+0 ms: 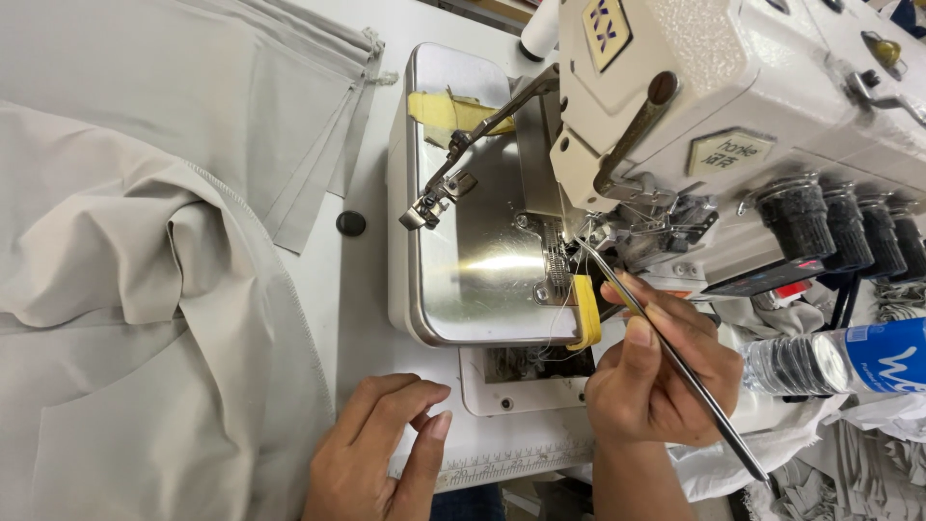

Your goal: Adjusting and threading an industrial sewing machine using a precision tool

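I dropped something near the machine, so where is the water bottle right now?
In the head view, the water bottle lies on its side at the right edge, beside the right hand.

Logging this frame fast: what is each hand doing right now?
Left hand: holds nothing, fingers loosely curled, resting on the table edge.
Right hand: closed on metal tweezers, tip at the sewing machine.

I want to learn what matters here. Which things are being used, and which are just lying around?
In use:
right hand
metal tweezers, tips at the needle area
sewing machine
shiny metal plate

Lying about:
left hand, resting on the table edge
grey fabric
water bottle
black knob
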